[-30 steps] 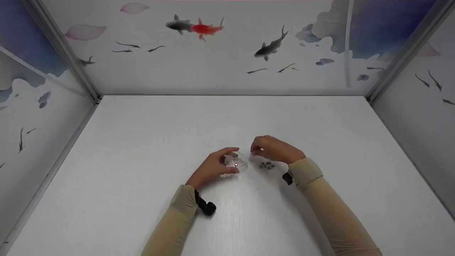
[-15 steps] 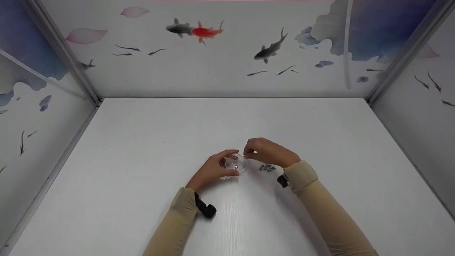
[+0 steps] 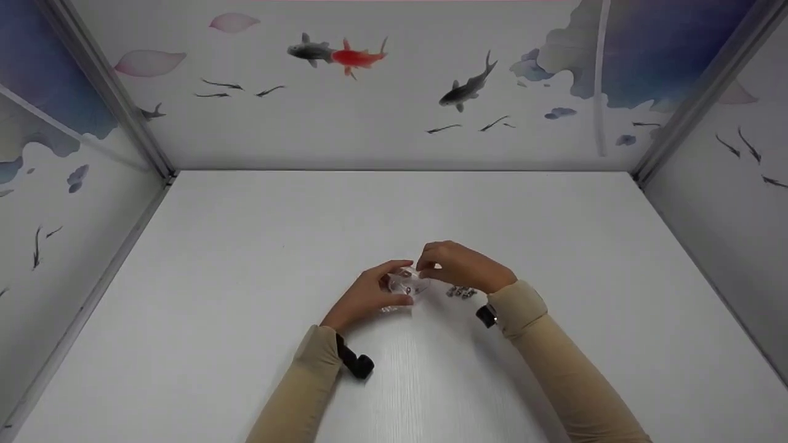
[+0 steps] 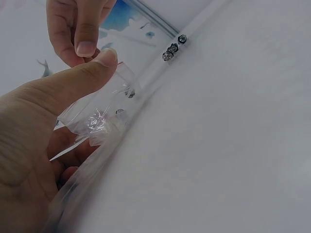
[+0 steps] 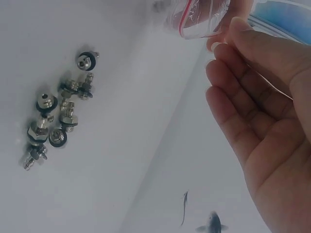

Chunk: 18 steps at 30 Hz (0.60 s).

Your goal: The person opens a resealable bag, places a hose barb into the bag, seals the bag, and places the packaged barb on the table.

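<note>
My left hand (image 3: 369, 286) grips a small clear zip bag (image 3: 397, 285) from its left side, with thumb and fingers around it. Two small metal fittings show through the plastic; the left wrist view shows one fitting (image 4: 130, 92) near the bag's mouth. A red line runs along the bag's opening in the right wrist view. My right hand (image 3: 462, 264) is at the bag's far right edge, thumb and forefinger pinching there, its other fingers loosely bent. What lies between those fingertips is mostly hidden. A cluster of loose metal fittings (image 5: 68, 114) with dark rings lies by the right wrist.
The white table (image 3: 308, 221) spreads around both hands. Printed wall panels (image 3: 394, 123) with fish patterns stand at the back and both sides. Black wrist cameras are strapped near both sleeve cuffs.
My right hand has moved left, from beside the bag's mouth to the bag's edge. My left hand keeps its hold on the bag, and the loose fittings stay where they lay.
</note>
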Each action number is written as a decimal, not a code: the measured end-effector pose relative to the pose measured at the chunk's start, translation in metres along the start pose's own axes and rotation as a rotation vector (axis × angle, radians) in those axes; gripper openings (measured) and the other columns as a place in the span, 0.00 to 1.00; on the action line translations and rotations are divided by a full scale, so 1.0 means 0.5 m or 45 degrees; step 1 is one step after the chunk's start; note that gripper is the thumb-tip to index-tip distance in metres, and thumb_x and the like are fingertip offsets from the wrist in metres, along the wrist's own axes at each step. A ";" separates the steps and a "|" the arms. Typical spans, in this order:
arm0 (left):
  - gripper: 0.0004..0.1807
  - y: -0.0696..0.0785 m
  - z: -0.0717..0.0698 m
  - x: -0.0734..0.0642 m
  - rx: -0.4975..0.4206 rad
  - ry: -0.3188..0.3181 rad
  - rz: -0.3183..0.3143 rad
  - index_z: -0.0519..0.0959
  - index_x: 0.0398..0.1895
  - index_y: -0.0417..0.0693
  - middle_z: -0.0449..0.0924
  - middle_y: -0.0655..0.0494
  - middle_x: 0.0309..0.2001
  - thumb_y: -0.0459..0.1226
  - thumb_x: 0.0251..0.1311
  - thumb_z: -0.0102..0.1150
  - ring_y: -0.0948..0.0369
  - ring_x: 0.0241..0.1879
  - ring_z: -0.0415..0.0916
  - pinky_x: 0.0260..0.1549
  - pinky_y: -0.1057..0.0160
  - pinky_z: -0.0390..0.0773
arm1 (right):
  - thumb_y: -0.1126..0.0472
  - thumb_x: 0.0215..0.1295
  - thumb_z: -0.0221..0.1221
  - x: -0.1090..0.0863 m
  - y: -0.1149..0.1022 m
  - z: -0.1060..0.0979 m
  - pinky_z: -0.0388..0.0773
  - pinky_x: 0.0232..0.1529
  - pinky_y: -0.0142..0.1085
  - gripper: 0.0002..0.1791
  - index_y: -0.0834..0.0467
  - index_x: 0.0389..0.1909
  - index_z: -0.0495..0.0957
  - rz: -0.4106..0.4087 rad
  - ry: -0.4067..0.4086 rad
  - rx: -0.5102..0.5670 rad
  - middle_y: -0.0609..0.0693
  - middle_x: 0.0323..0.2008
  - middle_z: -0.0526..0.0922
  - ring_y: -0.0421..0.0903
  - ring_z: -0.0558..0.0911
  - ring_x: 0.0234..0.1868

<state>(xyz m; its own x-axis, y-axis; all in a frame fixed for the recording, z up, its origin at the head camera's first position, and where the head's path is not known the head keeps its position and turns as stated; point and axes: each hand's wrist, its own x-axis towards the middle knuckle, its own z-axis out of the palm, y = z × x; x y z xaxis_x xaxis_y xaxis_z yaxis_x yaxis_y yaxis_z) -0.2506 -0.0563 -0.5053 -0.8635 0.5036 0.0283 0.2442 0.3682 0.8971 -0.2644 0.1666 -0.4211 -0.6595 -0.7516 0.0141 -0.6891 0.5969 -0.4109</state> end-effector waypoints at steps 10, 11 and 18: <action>0.37 0.000 -0.002 -0.001 0.004 -0.002 0.032 0.69 0.67 0.60 0.76 0.58 0.54 0.47 0.52 0.71 0.61 0.38 0.68 0.41 0.60 0.68 | 0.64 0.63 0.62 -0.007 0.003 -0.006 0.79 0.46 0.40 0.10 0.62 0.44 0.84 0.043 -0.046 -0.013 0.51 0.40 0.84 0.45 0.82 0.42; 0.37 0.000 -0.002 -0.001 0.007 -0.004 0.036 0.69 0.67 0.60 0.76 0.58 0.54 0.47 0.52 0.71 0.61 0.38 0.68 0.41 0.61 0.68 | 0.64 0.63 0.62 -0.009 0.005 -0.007 0.79 0.46 0.40 0.10 0.62 0.44 0.84 0.052 -0.050 -0.013 0.51 0.40 0.84 0.45 0.82 0.42; 0.38 0.001 -0.002 -0.001 0.023 0.000 0.044 0.69 0.67 0.60 0.76 0.58 0.54 0.48 0.52 0.71 0.61 0.39 0.69 0.42 0.61 0.70 | 0.65 0.63 0.62 -0.022 0.017 -0.007 0.79 0.46 0.40 0.09 0.61 0.43 0.85 0.092 -0.057 -0.040 0.51 0.39 0.84 0.45 0.82 0.41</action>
<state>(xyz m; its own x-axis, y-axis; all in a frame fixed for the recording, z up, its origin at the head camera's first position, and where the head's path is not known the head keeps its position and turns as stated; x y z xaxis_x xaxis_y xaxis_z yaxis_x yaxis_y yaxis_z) -0.2504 -0.0573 -0.5046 -0.8543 0.5164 0.0594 0.2819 0.3644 0.8876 -0.2641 0.1808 -0.4213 -0.6941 -0.7178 -0.0553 -0.6499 0.6578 -0.3806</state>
